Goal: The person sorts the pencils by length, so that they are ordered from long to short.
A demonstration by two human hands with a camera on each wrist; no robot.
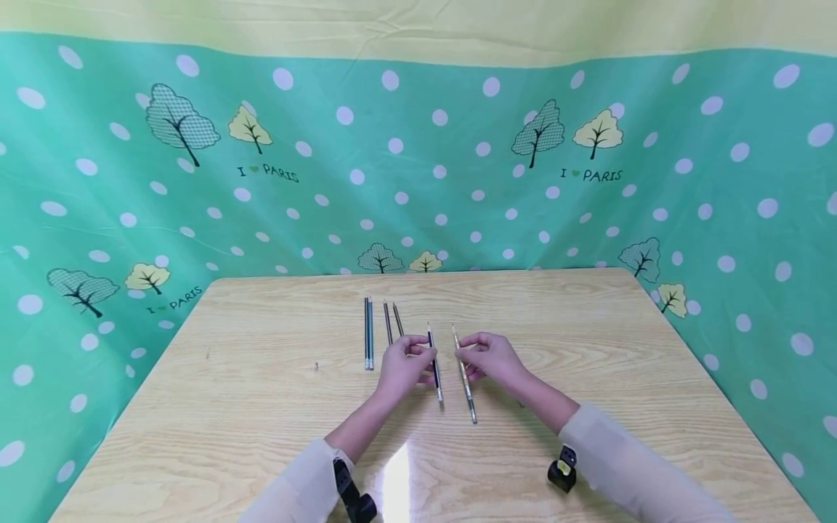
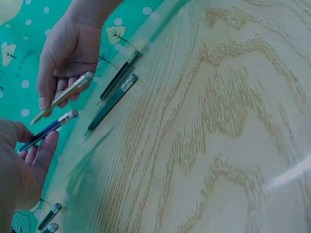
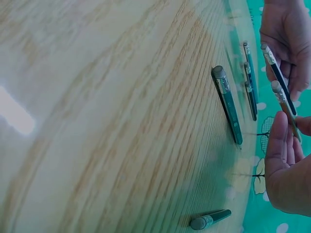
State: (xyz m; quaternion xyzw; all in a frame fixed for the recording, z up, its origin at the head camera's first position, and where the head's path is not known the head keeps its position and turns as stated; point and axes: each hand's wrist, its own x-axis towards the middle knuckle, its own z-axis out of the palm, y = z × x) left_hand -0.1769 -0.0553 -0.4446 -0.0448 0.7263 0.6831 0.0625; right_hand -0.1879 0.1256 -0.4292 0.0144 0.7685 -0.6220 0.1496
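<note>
Near the middle of the table, my left hand (image 1: 408, 365) pinches a dark blue pencil (image 1: 436, 378) with a white band and eraser end. Beside it my right hand (image 1: 497, 361) grips a yellow pencil (image 1: 461, 367), its eraser end towards me. Both pencils are held side by side, a small gap between them, tips pointing away. In the left wrist view a green pencil (image 2: 109, 109) and a darker pencil (image 2: 118, 76) lie on the table below my right hand. From the right wrist, a green pencil (image 3: 229, 107) shows on the wood.
Left of my hands, a dark pencil (image 1: 366, 334) and a blue-green pencil (image 1: 371, 338) lie close together on the wooden table (image 1: 261, 407). Two more dark pencils (image 1: 387, 319) are partly behind my left hand. A tiny scrap (image 1: 317, 366) lies further left. A patterned green cloth (image 1: 418, 160) hangs behind.
</note>
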